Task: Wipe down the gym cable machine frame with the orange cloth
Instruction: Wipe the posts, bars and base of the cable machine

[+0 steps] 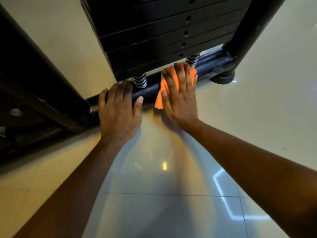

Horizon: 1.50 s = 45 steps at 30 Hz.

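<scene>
Metal tube [149,91] of the frame, round with pebbled black paint, runs under both hands. Right hand [180,98] presses a thin orange cloth [160,98] flat on it, fingers [178,76] straight and slightly spread; a ragged corner hangs below the thumb. Left hand [118,110] curls over the tube, beside a steel spring [140,80]. Flat black weight plates [164,40] are stacked beyond the fingertips, and glossy pale floor tiles [163,203] lie beneath the wrists
</scene>
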Tool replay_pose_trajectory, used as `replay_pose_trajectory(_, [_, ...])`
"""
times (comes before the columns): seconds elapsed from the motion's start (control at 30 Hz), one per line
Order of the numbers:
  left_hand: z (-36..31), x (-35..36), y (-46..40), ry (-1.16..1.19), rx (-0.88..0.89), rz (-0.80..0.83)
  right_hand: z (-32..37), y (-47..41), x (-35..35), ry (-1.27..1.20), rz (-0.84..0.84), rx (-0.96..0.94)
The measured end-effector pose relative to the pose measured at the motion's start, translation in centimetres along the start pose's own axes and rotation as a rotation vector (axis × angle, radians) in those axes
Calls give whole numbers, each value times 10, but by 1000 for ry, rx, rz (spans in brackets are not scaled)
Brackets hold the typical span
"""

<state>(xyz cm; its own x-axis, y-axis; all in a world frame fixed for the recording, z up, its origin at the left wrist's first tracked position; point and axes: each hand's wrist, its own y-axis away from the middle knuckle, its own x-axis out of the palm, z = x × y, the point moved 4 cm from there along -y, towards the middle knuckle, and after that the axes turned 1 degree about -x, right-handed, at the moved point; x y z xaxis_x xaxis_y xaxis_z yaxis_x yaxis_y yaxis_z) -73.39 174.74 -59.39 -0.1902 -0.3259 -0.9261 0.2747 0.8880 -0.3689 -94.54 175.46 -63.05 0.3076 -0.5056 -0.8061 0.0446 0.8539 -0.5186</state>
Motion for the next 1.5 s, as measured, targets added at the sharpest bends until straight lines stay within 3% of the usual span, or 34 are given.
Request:
replay_pose_trajectory(0.1, [0,2,1,-6,-4,3,38,5,13,-68,0,15])
replay_pose_trajectory(0.27, [2,2,2,-24,15,-9,2,-9,-1,45,68,-298])
replay_pose_trajectory(0.37, [0,4,2,-24,6,-19,-7,-13,-4,25,50,-143])
replay_pose_trajectory(0.47, [0,6,3,-16,-5,-42,37,-5,8,-20,23,47])
replay_pose_trajectory(0.53, [1,5,3,-12,-12,-52,48,-3,10,-48,60,15])
replay_pose_trajectory(0.67, [0,4,3,-8,-15,-37,1,-11,-7,58,98,-278])
replay_pose_trajectory(0.77, [0,3,3,-4,-12,-31,-18,-15,-12,59,118,-221])
replay_pose_trajectory(0.9, [-3,3,5,-15,-24,-53,24,-9,-2,24,89,-72])
replay_pose_trajectory(1.13, [-17,0,22,78,-110,32,-3,-2,-27,-82,248,-273])
replay_pose_trajectory(1.33, [-51,-13,47,288,23,43,-46,14,-68,-160,279,-95])
replay_pose_trajectory(1.5, [-92,-15,4,375,176,39,-73,10,-87,-179,249,99])
